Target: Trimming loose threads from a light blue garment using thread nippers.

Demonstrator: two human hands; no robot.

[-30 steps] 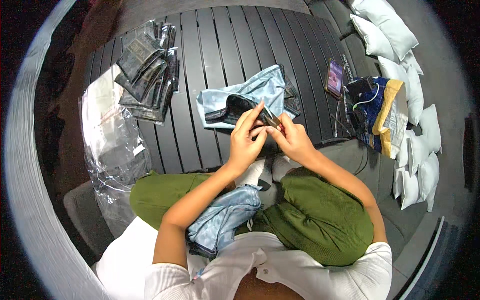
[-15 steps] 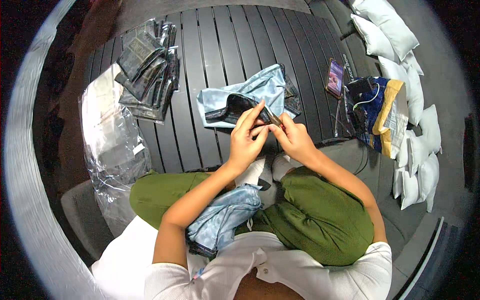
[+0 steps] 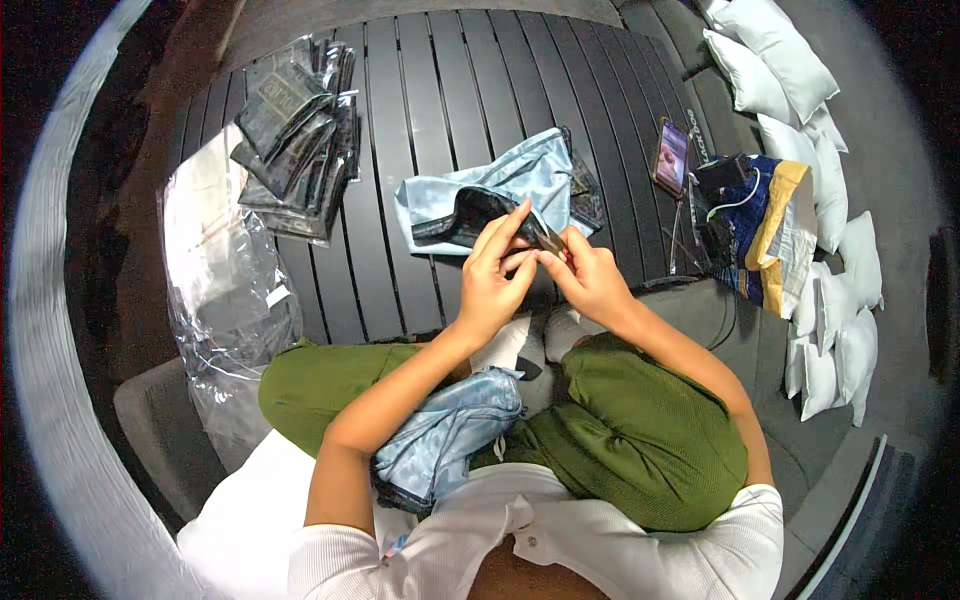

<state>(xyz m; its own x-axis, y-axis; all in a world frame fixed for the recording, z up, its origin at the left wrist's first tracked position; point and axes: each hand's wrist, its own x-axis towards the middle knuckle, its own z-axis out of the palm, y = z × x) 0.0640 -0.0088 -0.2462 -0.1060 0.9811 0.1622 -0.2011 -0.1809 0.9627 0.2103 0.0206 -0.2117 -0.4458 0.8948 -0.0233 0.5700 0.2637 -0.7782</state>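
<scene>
My left hand (image 3: 496, 275) and my right hand (image 3: 588, 277) meet over the near edge of the dark slatted table (image 3: 420, 90). Between their fingertips they pinch a small dark item (image 3: 545, 240); what it is I cannot make out. Just beyond the hands lies a light blue satin cloth (image 3: 520, 180) with a black piece (image 3: 470, 212) resting on it. A bundle of the same light blue cloth (image 3: 450, 440) lies in my lap, against my left forearm.
A pile of dark items in clear packets (image 3: 295, 135) lies at the table's far left. Crumpled clear plastic bags (image 3: 225, 290) hang off the left edge. A phone (image 3: 670, 157), cables and a blue-yellow bag (image 3: 775, 225) sit at right, beside white cushions (image 3: 780, 70).
</scene>
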